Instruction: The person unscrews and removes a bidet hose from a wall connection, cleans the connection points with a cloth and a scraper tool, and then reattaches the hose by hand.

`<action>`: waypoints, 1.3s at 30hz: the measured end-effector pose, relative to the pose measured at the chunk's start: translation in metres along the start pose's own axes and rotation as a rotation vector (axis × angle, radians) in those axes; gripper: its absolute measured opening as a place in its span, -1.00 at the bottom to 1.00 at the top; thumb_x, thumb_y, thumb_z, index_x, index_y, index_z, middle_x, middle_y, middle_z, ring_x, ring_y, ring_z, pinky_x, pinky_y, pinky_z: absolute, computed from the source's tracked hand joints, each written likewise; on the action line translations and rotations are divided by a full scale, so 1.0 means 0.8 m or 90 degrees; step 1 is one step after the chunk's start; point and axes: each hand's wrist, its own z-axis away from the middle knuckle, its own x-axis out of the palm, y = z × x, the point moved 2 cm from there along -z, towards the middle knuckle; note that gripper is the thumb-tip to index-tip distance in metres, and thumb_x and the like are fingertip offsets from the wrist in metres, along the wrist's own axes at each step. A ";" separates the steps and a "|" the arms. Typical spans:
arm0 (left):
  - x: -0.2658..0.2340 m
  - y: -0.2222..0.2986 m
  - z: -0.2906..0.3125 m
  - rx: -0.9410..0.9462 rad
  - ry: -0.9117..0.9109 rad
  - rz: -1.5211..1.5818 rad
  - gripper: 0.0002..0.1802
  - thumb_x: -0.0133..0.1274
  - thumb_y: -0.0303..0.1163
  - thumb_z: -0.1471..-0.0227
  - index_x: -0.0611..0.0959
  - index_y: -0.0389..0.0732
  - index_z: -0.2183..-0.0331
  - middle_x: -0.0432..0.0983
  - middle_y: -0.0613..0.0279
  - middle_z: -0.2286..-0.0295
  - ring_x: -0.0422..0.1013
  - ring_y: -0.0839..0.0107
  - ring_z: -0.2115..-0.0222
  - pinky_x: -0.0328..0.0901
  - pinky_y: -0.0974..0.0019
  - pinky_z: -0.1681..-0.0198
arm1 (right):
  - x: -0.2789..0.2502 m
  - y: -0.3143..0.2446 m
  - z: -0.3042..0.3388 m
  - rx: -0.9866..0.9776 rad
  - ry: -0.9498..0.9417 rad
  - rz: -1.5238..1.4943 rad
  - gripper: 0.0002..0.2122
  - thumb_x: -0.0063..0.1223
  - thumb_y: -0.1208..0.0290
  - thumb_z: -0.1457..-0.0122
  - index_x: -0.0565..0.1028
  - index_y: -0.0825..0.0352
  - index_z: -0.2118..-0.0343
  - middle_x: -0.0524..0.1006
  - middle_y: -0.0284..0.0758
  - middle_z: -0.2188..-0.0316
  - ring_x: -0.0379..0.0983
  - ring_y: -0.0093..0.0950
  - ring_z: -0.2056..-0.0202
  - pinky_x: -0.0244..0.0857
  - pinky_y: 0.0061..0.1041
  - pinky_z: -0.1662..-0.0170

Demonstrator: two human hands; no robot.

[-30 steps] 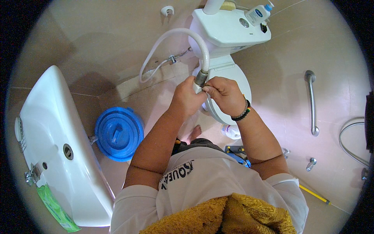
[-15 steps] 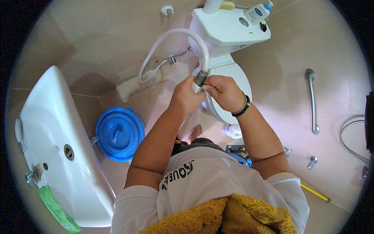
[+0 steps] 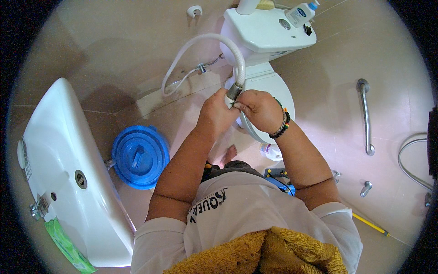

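Note:
A white flexible hose (image 3: 238,57) arches up from low on the wall and comes down to a grey metal connector (image 3: 234,91) above the toilet seat. Closed around the white end piece (image 3: 229,101) just below that connector is my left hand (image 3: 216,112). It covers most of the piece, so its full shape is hidden. My right hand (image 3: 261,112), with beaded bracelets at the wrist, pinches at the same white piece from the right with thumb and bent fingers. Anything small between those fingertips cannot be made out.
The toilet tank (image 3: 260,34) carries a pump bottle (image 3: 301,16). A white sink (image 3: 68,150) and a lidded blue bucket (image 3: 139,157) stand at left. On the right wall is a metal grab bar (image 3: 366,118). A white bottle (image 3: 272,152) sits beside the toilet base.
My right hand has turned slightly, its thumb shifting a little down and left on the white end piece. My left hand keeps its grip, and the hose has barely moved.

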 end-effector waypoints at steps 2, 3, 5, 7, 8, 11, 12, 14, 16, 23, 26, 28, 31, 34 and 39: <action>-0.002 0.001 -0.002 -0.025 -0.028 0.011 -0.62 0.03 -0.30 0.37 0.42 -0.30 0.42 0.39 -0.10 0.47 0.32 0.06 0.37 0.20 0.20 0.30 | 0.002 -0.001 0.001 -0.040 -0.004 0.004 -0.88 -0.10 0.41 0.10 0.35 0.36 0.61 0.35 -0.16 0.67 0.29 -0.18 0.57 0.16 -0.32 0.52; -0.003 0.005 -0.002 -0.025 -0.029 0.011 -0.62 0.03 -0.30 0.37 0.42 -0.30 0.42 0.39 -0.10 0.47 0.32 0.06 0.37 0.20 0.20 0.30 | 0.002 -0.003 0.001 0.003 0.012 -0.015 -0.88 -0.10 0.41 0.10 0.35 0.37 0.60 0.36 -0.17 0.67 0.30 -0.18 0.57 0.17 -0.33 0.53; -0.007 0.014 0.000 -0.036 -0.033 0.010 -0.63 0.04 -0.30 0.37 0.42 -0.30 0.42 0.39 -0.10 0.47 0.32 0.06 0.37 0.20 0.20 0.30 | -0.001 -0.001 0.002 0.046 0.028 -0.033 -0.87 -0.10 0.41 0.10 0.35 0.38 0.59 0.37 -0.17 0.67 0.30 -0.18 0.58 0.17 -0.33 0.53; -0.004 0.013 0.000 -0.012 -0.018 0.026 -0.65 0.05 -0.33 0.37 0.41 -0.29 0.44 0.39 -0.09 0.50 0.33 0.06 0.39 0.21 0.21 0.34 | -0.003 0.011 0.006 0.224 0.005 -0.281 -0.88 -0.11 0.42 0.10 0.35 0.38 0.57 0.37 -0.17 0.66 0.31 -0.19 0.57 0.18 -0.34 0.52; -0.004 0.012 0.000 0.008 -0.002 0.041 -0.68 0.06 -0.37 0.38 0.40 -0.28 0.45 0.38 -0.08 0.52 0.33 0.05 0.41 0.21 0.21 0.37 | -0.003 0.009 0.006 0.224 0.005 -0.280 -0.88 -0.11 0.42 0.10 0.35 0.38 0.57 0.37 -0.17 0.66 0.31 -0.19 0.57 0.18 -0.34 0.52; -0.003 0.013 0.000 0.007 0.009 0.032 -0.69 0.05 -0.37 0.38 0.40 -0.27 0.46 0.38 -0.08 0.52 0.33 0.05 0.42 0.21 0.21 0.37 | -0.005 -0.003 0.005 0.233 0.013 -0.242 -0.87 -0.12 0.41 0.10 0.35 0.38 0.57 0.36 -0.14 0.66 0.31 -0.19 0.56 0.18 -0.34 0.52; -0.004 0.013 0.000 0.006 0.009 0.032 -0.69 0.05 -0.37 0.38 0.40 -0.27 0.46 0.38 -0.08 0.52 0.33 0.05 0.42 0.21 0.21 0.37 | -0.007 -0.010 0.002 0.180 0.008 -0.149 -0.87 -0.11 0.41 0.10 0.34 0.37 0.58 0.36 -0.14 0.66 0.31 -0.18 0.56 0.18 -0.34 0.52; -0.007 0.016 0.000 -0.017 -0.030 0.019 -0.65 0.04 -0.28 0.35 0.42 -0.29 0.45 0.39 -0.09 0.48 0.32 0.06 0.37 0.21 0.20 0.32 | -0.008 -0.014 0.000 0.127 0.003 -0.056 -0.87 -0.11 0.40 0.10 0.34 0.36 0.58 0.36 -0.13 0.66 0.30 -0.18 0.56 0.18 -0.33 0.52; -0.007 0.018 0.002 -0.012 -0.029 0.006 -0.65 0.04 -0.28 0.35 0.42 -0.29 0.45 0.39 -0.09 0.48 0.32 0.06 0.37 0.21 0.20 0.32 | -0.007 -0.013 -0.002 0.085 -0.002 0.012 -0.87 -0.11 0.39 0.10 0.34 0.35 0.58 0.35 -0.13 0.67 0.30 -0.18 0.57 0.18 -0.32 0.52; -0.001 0.004 -0.005 0.020 0.019 0.013 -0.65 0.05 -0.31 0.36 0.41 -0.27 0.43 0.39 -0.07 0.53 0.34 0.07 0.42 0.22 0.20 0.37 | 0.000 -0.011 -0.003 0.083 0.098 -0.006 -0.88 -0.11 0.39 0.09 0.34 0.35 0.59 0.35 -0.15 0.67 0.29 -0.18 0.58 0.17 -0.31 0.53; 0.003 -0.001 -0.003 -0.011 -0.003 0.005 -0.63 0.05 -0.31 0.36 0.42 -0.28 0.40 0.39 -0.08 0.52 0.34 0.07 0.42 0.22 0.20 0.36 | -0.006 -0.004 -0.004 0.095 0.015 -0.041 -0.89 -0.12 0.41 0.09 0.34 0.35 0.59 0.35 -0.15 0.67 0.30 -0.19 0.58 0.17 -0.31 0.53; 0.002 0.002 -0.001 -0.003 -0.004 -0.002 -0.63 0.05 -0.30 0.35 0.42 -0.28 0.41 0.39 -0.09 0.51 0.34 0.08 0.41 0.22 0.20 0.36 | -0.006 -0.002 -0.004 0.059 -0.034 -0.006 -0.89 -0.12 0.41 0.09 0.34 0.34 0.59 0.35 -0.16 0.67 0.30 -0.20 0.58 0.17 -0.32 0.52; 0.004 0.001 -0.001 0.007 0.006 -0.021 -0.63 0.05 -0.29 0.34 0.42 -0.28 0.41 0.39 -0.09 0.50 0.34 0.08 0.41 0.22 0.20 0.36 | -0.006 -0.003 -0.005 0.053 -0.039 0.014 -0.88 -0.11 0.40 0.09 0.34 0.35 0.59 0.35 -0.15 0.67 0.30 -0.19 0.58 0.16 -0.31 0.53; 0.003 0.001 -0.003 0.004 0.006 -0.035 -0.62 0.04 -0.31 0.34 0.41 -0.30 0.39 0.38 -0.10 0.48 0.33 0.07 0.40 0.21 0.20 0.34 | 0.005 -0.001 -0.003 0.070 0.067 -0.004 -0.89 -0.11 0.41 0.10 0.34 0.35 0.59 0.35 -0.15 0.67 0.30 -0.19 0.58 0.16 -0.30 0.53; -0.001 0.002 0.001 0.004 0.007 0.036 -0.65 0.02 -0.36 0.37 0.41 -0.31 0.41 0.39 -0.11 0.48 0.33 0.06 0.40 0.21 0.20 0.33 | -0.005 -0.003 0.001 0.155 0.059 -0.093 -0.88 -0.07 0.41 0.11 0.37 0.36 0.59 0.37 -0.14 0.65 0.31 -0.20 0.57 0.19 -0.37 0.51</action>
